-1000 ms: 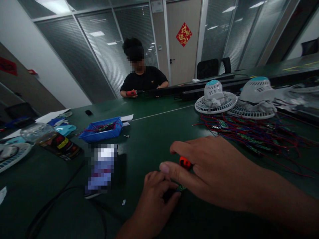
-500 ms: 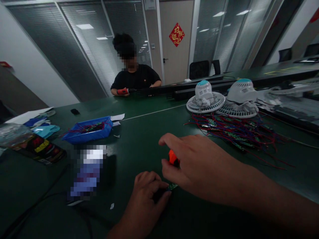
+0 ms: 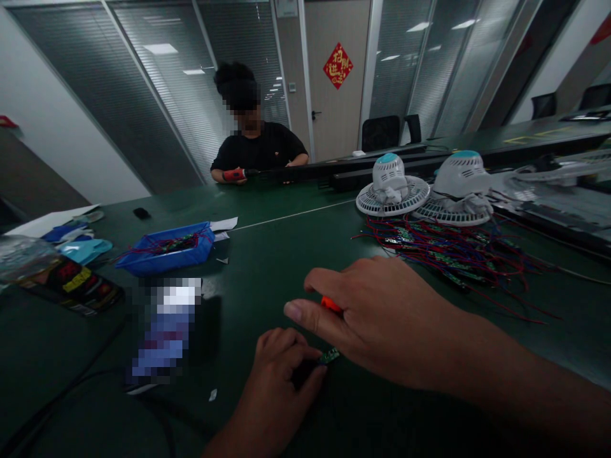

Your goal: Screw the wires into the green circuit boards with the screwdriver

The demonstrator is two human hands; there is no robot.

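Observation:
Close to the table's near side, my left hand (image 3: 285, 380) pinches one end of a small green circuit board (image 3: 330, 355) between thumb and fingers. Above and to the right of it, my right hand (image 3: 367, 318) is curled around a tool with an orange handle (image 3: 330, 304). Only a bit of the orange shows; the rest of the tool is hidden by the hand, so its kind cannot be made out. The thumb of that hand points left, over the board.
At right lies a heap of circuit boards with red and blue wires (image 3: 458, 254), before two white fans (image 3: 392, 191). A blue tray (image 3: 167, 257) with wired boards, a bottle (image 3: 62, 273) and a blurred-out object (image 3: 165, 337) are at left. Across the table sits a person (image 3: 260, 149) holding a red tool.
My right thumb has stretched out to the left, and less of the orange handle shows. My left hand has stayed in place on the circuit board.

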